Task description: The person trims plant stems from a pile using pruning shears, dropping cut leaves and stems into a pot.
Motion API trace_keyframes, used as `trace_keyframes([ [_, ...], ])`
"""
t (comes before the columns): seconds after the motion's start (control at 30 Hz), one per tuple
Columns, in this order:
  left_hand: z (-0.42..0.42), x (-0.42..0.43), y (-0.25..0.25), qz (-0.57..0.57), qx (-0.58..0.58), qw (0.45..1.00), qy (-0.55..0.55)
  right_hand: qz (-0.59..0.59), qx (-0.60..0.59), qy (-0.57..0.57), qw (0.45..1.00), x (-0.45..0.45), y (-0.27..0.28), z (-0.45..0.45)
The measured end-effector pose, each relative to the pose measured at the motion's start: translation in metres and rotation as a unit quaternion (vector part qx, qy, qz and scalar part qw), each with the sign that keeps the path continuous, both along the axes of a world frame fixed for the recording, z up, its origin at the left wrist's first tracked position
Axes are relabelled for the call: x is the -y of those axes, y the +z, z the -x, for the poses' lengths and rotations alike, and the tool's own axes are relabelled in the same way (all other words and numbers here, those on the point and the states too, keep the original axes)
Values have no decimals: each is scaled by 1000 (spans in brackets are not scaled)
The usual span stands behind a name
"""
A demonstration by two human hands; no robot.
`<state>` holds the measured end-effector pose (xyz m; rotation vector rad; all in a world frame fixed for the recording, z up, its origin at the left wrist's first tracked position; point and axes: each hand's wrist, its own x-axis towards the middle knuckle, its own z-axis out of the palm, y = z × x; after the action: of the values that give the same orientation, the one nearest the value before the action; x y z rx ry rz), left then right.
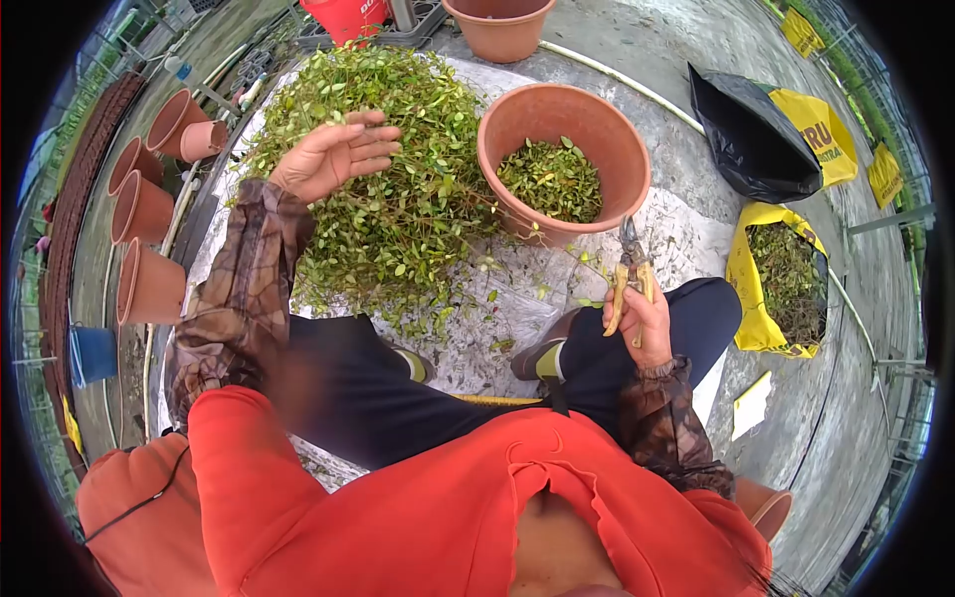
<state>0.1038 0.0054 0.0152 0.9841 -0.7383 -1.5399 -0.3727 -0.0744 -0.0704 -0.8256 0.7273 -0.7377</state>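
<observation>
My left hand (340,156) is open over a big heap of leafy vine cuttings (398,239), fingers apart and nothing seen in it. My right hand (645,323) is wrapped round the yellow handles of pruning shears (631,269). The blades point away from me, close to the near right rim of a large terracotta-coloured pot (492,149). Inside that pot lie short leafy clippings (552,179). A few thin stems stretch from the heap past the near side of the pot toward the shears.
White sheeting (686,224) lies under the heap and pot. Several pots (149,284) line the left side, near a blue bucket (93,355). At right are a black-and-yellow bag (746,139) and a yellow bag of plant debris (738,264). Another pot (500,35) stands behind.
</observation>
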Motion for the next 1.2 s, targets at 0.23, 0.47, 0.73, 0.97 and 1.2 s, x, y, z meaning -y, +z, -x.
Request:
trace_keyframes([
  [0.23,-64,-20,31,-8,107,965,237,157,-126,-39,979,-2,34,2],
  [0.47,-132,-56,-29,-204,96,899,376,283,-238,-22,929,2,39,16],
  [0.73,-118,-66,-8,-136,35,884,447,274,-278,-124,912,31,57,53],
  [0.97,-49,-50,29,-103,112,988,-8,251,-242,-49,936,10,58,45],
  [1.2,154,-9,-45,-315,-24,929,-194,227,-171,67,957,-11,78,49],
])
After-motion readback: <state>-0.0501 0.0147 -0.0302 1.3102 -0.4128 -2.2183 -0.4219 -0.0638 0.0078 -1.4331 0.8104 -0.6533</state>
